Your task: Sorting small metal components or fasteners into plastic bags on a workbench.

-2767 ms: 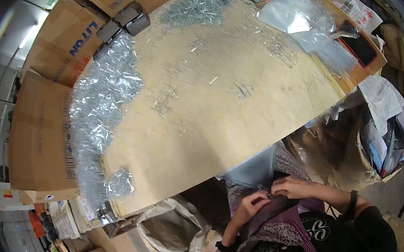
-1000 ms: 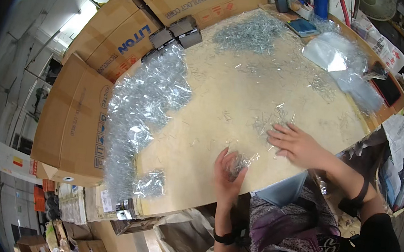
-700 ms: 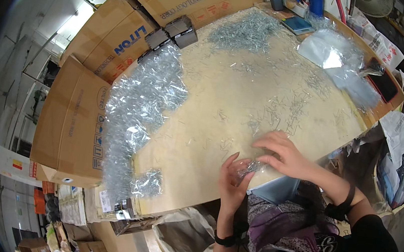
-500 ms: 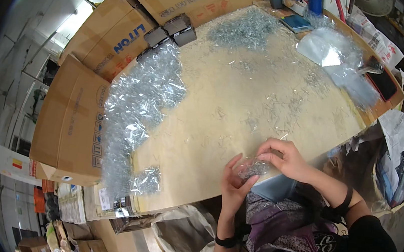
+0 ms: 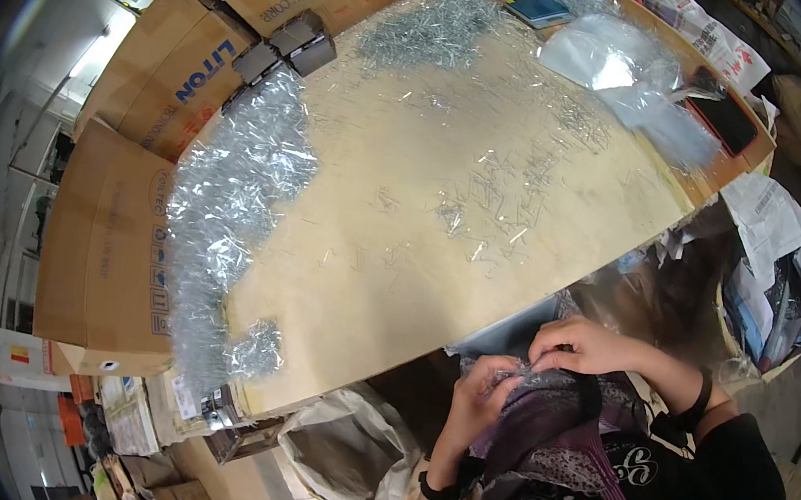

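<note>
Just off the table's near edge, my left hand (image 5: pixel 480 392) is closed round a small clear plastic bag (image 5: pixel 512 368). In the earlier frame thin metal pieces show inside it; now the fingers cover most of it. My right hand (image 5: pixel 581 346) pinches the bag's upper edge beside the left fingertips. Between my hands and the wooden tabletop (image 5: pixel 344 303), a blue-grey flat piece (image 5: pixel 511 329) sticks out from the edge. Loose thin wire-like pieces (image 5: pixel 502 198) lie scattered across the middle of the table.
Many filled clear bags form a long heap (image 5: pixel 239 180) along the left side. A pile of loose pieces (image 5: pixel 433 29) lies at the back. Clear empty bags (image 5: pixel 609 56) and a dark phone (image 5: pixel 724 123) rest at the right. Cardboard boxes (image 5: pixel 106 244) wall the left. A lined bin (image 5: pixel 345 453) stands below.
Both hands have drawn back from the tabletop toward my body with the small bag, coming closer together over it. The whole view has shifted slightly.
</note>
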Motion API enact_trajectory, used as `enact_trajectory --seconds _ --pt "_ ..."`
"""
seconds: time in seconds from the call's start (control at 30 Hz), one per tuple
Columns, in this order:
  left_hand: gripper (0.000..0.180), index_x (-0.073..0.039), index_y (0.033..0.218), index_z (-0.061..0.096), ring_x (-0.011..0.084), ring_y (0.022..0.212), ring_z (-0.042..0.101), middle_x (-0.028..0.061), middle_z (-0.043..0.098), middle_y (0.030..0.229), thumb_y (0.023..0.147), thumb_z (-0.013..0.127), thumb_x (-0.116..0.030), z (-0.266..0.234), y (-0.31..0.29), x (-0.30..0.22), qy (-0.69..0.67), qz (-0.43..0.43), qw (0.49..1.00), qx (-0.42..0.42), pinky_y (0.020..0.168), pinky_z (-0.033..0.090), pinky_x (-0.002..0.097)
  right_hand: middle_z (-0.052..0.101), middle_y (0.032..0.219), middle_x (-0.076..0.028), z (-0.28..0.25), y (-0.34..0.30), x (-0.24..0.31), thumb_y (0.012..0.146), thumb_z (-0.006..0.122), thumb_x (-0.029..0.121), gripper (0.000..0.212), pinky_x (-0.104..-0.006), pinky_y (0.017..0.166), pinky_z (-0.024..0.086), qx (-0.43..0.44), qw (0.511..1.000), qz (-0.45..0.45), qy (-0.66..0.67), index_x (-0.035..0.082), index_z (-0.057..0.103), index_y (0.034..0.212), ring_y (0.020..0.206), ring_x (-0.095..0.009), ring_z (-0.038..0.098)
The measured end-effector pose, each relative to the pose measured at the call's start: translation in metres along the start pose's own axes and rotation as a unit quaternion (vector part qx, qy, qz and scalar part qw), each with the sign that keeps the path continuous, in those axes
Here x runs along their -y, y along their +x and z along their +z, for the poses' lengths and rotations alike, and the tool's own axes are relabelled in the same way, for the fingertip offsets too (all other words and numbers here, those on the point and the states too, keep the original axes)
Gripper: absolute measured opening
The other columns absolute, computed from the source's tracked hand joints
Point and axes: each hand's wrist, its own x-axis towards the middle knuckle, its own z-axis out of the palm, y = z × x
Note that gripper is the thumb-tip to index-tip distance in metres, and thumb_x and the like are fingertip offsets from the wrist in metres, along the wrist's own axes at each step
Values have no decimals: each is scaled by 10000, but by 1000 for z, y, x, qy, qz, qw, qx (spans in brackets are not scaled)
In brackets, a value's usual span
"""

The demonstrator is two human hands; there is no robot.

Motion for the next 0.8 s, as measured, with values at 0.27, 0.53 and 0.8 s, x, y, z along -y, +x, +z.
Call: enact_trajectory --seconds 0.27,0.53,0.8 --pt "151 32 844 599 170 625 617 124 626 731 821 716 -60 1 -22 61 252 -39 964 79 597 483 282 596 764 -95 31 -37 -66 845 673 249 250 -391 686 433 -7 983 45 -179 48 545 771 785 -282 594" --pt "154 -17 889 588 342 767 612 148 623 841 854 668 -144 10 -19 91 225 -28 974 9 672 481 390 593 817 -62 49 -46 -100 852 653 249 200 -352 807 387 -107 957 17 -268 69 572 818 831 -243 573" --pt "98 1 867 637 246 720 655 147 662 802 833 685 -78 18 -26 110 225 -32 974 1 676 499 321 596 812 -77 59 -50 -108 853 653 234 188 -364 785 395 -135 957 45 -254 64 577 826 834 -250 576"
